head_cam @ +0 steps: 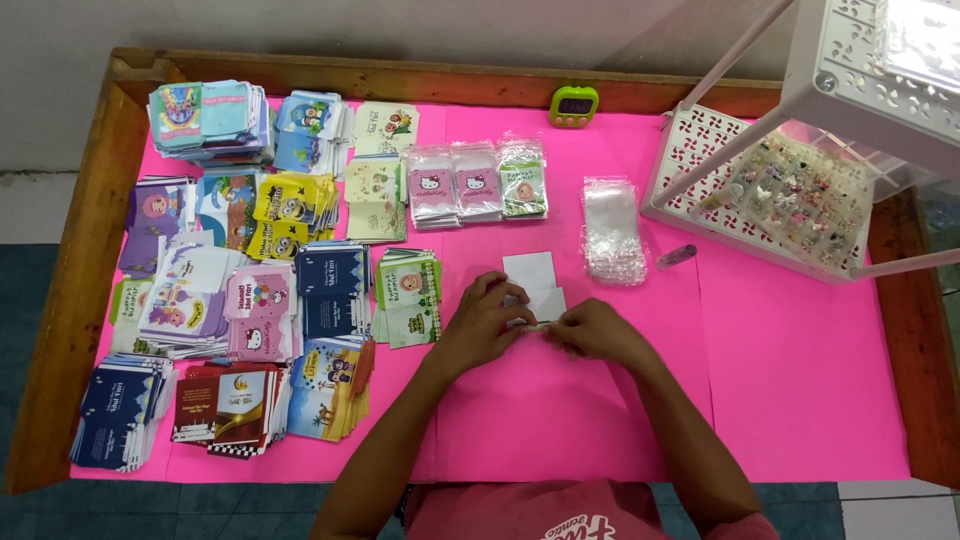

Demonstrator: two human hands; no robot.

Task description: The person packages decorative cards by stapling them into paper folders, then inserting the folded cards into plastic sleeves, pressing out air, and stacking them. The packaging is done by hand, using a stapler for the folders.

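Observation:
My left hand (pixel 482 322) and my right hand (pixel 597 330) meet at the middle of the pink table cover (pixel 800 380). Between their fingertips they pinch a small pale item (pixel 534 324), too small to make out. Just behind the fingers lie two white paper pieces (pixel 534 279), partly overlapping. A pile of clear plastic sleeves (pixel 612 232) lies beyond my right hand.
Many stacks of small colourful printed envelopes (pixel 250 290) fill the left half. Bagged packs (pixel 478 181) sit at the back centre, a green timer (pixel 574 105) behind them. A white lattice rack (pixel 770 190) with small trinkets stands at back right. A wooden rim (pixel 70 300) frames the table.

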